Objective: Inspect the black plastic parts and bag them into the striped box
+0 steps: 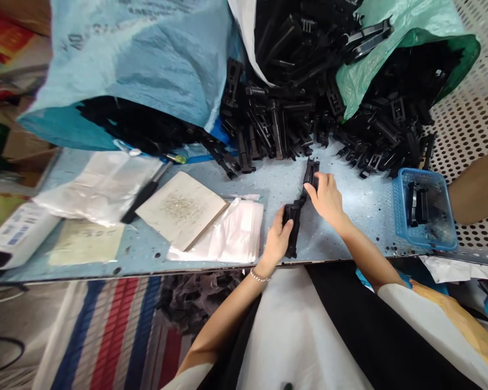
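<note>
Both hands full: left hand wrapped round the near clip, right hand gripping the far clip, both low over the table, just in front of the big black pile.

Beyond right hand: heap of black parts blocks.
Right of it: bare surface open up to blue basket.
Left of left hand: plastic bags just beside.

blue sack, green sack and blue basket crowd the table.
</note>
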Available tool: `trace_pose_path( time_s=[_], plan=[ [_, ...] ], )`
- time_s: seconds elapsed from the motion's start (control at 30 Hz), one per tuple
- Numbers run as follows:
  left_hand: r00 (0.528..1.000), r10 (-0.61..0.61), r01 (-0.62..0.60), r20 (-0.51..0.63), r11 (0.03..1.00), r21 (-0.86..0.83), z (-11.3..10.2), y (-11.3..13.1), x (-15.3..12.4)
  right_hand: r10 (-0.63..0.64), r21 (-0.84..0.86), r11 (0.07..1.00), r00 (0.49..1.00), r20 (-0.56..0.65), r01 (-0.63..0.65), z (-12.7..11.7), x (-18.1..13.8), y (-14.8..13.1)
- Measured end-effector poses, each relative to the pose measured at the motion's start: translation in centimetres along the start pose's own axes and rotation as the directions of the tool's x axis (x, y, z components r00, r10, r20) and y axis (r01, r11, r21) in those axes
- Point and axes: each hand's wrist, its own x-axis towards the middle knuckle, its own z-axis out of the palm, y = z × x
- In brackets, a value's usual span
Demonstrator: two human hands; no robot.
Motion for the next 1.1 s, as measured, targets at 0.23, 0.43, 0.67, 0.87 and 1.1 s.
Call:
trace_pose_path(
  time_s=[0.23,0.43,0.67,0.87,1.1],
  plan=[
    [0.974,0.224,-0.220,-0.014,0.966,0.139,0.2,1.0,1.2,0.126,0.214,0.960,0.961,0.245,-0.180,0.0,0.7,0.6],
    [0.993,0.119,-0.107,0.018,0.939,-0.327,-1.2,5.9,1.4,-0.305,0.324,0.910,0.946,0.105,0.258,-1.9,-4.7,-3.1],
    [0.978,0.114,-0.086,0.177,0.984,-0.158,-1.9,8.1,-0.7,-0.515,0.118,0.846,0.854,-0.074,0.520,-2.4,-1.0,-1.4],
    [0.963,0.228,-0.238,0.142,0.969,0.060,-2.6,7.9,-1.0,-0.250,0.636,0.770,0.939,0.238,0.044,-1.6,-2.4,-3.4],
    [0.952,0.056,0.010,0.302,0.977,-0.212,-4.2,8.0,-0.3,-0.509,0.352,0.835,0.836,0.205,0.422,-5.0,0.2,-2.8]
  ],
)
